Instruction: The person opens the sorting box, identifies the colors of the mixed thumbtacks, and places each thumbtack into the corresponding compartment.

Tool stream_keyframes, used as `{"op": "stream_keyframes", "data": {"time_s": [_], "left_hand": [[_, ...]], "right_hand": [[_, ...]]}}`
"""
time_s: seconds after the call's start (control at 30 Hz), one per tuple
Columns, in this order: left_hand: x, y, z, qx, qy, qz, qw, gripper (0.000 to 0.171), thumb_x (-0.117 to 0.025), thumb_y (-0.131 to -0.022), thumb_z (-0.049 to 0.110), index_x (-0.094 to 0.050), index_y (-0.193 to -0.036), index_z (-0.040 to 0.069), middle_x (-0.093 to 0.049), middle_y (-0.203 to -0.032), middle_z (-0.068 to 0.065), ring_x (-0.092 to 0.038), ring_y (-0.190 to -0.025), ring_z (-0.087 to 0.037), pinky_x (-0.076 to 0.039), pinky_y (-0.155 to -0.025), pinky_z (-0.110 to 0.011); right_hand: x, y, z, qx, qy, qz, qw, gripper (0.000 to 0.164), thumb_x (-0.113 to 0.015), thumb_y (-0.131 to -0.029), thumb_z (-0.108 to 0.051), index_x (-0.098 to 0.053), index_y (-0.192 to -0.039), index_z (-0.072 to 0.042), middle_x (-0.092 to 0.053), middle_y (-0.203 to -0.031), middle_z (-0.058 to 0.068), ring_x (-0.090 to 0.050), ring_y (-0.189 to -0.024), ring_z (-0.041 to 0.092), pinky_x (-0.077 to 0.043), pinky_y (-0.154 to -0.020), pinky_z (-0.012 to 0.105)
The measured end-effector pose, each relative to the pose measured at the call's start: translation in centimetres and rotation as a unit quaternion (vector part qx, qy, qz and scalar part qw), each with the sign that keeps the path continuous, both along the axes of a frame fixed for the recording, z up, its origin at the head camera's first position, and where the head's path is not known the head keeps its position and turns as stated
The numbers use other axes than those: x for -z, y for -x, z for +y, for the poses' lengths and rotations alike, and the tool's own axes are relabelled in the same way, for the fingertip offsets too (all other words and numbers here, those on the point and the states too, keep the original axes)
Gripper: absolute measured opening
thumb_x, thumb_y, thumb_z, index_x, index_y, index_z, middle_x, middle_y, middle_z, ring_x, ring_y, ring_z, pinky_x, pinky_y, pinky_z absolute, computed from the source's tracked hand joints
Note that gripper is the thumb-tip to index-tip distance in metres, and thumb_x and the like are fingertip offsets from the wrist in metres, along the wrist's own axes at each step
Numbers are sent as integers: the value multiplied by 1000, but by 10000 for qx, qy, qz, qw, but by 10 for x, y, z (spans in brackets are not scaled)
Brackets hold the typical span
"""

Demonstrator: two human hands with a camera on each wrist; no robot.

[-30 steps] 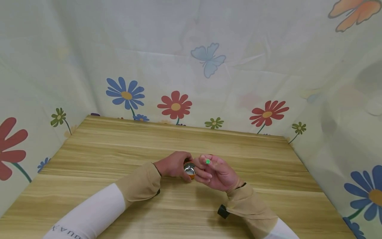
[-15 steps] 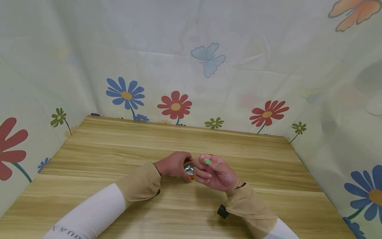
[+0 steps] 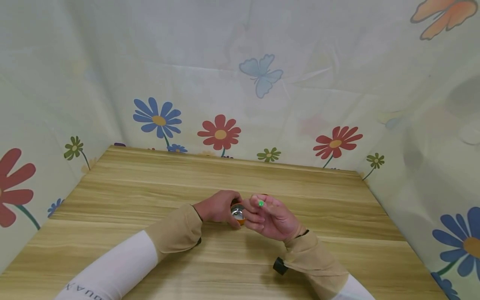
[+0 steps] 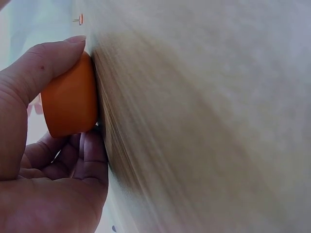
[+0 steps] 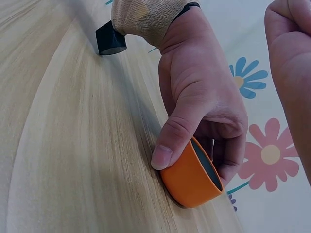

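My left hand (image 3: 218, 207) grips a short orange cup (image 3: 241, 222) from its left side, thumb and fingers round the wall. Shiny silver shows inside the cup in the head view. In the left wrist view, the orange cup (image 4: 73, 102) sits upright against the wooden table. Just right of it and higher, my right hand (image 3: 276, 217) pinches a small bright green thing (image 3: 261, 203) between thumb and fingertips. Only a rounded green end shows; the fingers hide the rest. The other right fingers are curled and overlap the cup's right edge in the head view.
The wooden table (image 3: 168, 175) is backed and flanked by a pale cloth (image 3: 210, 83) printed with flowers and butterflies. A small orange thing (image 4: 81, 19) stands farther off in the left wrist view. A black wrist camera (image 3: 280, 265) hangs under the right sleeve.
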State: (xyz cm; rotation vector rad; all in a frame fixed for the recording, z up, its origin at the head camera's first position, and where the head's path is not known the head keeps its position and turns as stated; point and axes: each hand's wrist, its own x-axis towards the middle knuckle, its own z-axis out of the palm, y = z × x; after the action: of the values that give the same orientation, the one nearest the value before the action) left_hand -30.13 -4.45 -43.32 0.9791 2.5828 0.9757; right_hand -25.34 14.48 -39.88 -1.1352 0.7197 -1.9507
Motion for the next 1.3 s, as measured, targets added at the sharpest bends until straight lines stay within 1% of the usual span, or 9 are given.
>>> {"op": "stream_keyframes", "data": {"time_s": [0.27,0.5,0.57,0.67,0.73,0.93,1.17,1.23,1.3], "left_hand": [[3,2,-1,54,-117,31,9999,55,-90,-60,22,-57,-100,4,-59,-90,-4,-56,-80,-16,-46,-69,-24],[3,1,-1,68,-166,3,9998,54,-90,-60,21,-57,-99,4,-60,-90,-4,-57,-80,-17,-46,-70,-24],[3,2,-1,53,-124,-4,9999,53,-90,-60,21,-57,-99,5,-60,-90,-3,-57,-80,-16,-46,-70,-23],[4,3,-2,46,-52,15,10000,53,-90,-60,23,-57,-98,7,-59,-89,0,-57,-80,-14,-46,-70,-23],[5,4,-2,55,-24,31,10000,52,-90,-60,24,-56,-98,9,-58,-89,2,-57,-80,-13,-46,-70,-22],[7,5,-3,87,-34,63,9999,51,-89,-60,25,-56,-96,11,-58,-88,3,-56,-78,-11,-46,-68,-22],[7,5,-2,138,-126,126,9997,51,-89,-60,24,-56,-96,10,-58,-87,3,-56,-76,-11,-46,-67,-22],[7,5,-1,142,-133,100,9998,51,-89,-60,24,-56,-96,11,-58,-87,3,-56,-76,-10,-46,-67,-22],[8,6,-2,137,-151,51,9998,51,-90,-60,24,-56,-96,12,-58,-87,4,-56,-76,-10,-46,-68,-22]], "right_hand": [[-5,1,0,249,-168,137,9995,20,-37,-103,-19,-38,-85,-10,-22,-80,1,-23,-64,12,-22,-60,25],[-6,3,3,415,-355,154,9984,19,-34,-104,-15,-40,-87,-7,-23,-81,2,-24,-65,13,-22,-61,27],[-6,4,4,537,-480,110,9973,21,-31,-104,-13,-39,-85,-7,-24,-81,3,-24,-65,13,-22,-61,27],[-6,5,7,909,-843,76,9923,23,-27,-104,-7,-39,-85,-3,-24,-79,5,-23,-63,14,-22,-59,28],[-6,7,9,1259,-1197,72,9848,23,-28,-104,-6,-41,-86,-1,-24,-76,5,-22,-61,15,-22,-59,29],[0,16,14,2235,-2227,151,9488,17,-40,-103,-12,-48,-94,0,-28,-70,2,-23,-57,14,-23,-56,29],[6,23,17,2711,-2590,132,9269,16,-46,-101,-14,-54,-97,-1,-31,-69,2,-25,-54,12,-25,-53,27],[8,25,18,2881,-2767,240,9164,18,-48,-100,-15,-54,-97,1,-32,-68,2,-25,-54,12,-25,-52,27],[11,27,18,3087,-3051,448,8998,23,-51,-99,-18,-54,-99,5,-33,-67,1,-26,-53,13,-26,-51,26]]}}
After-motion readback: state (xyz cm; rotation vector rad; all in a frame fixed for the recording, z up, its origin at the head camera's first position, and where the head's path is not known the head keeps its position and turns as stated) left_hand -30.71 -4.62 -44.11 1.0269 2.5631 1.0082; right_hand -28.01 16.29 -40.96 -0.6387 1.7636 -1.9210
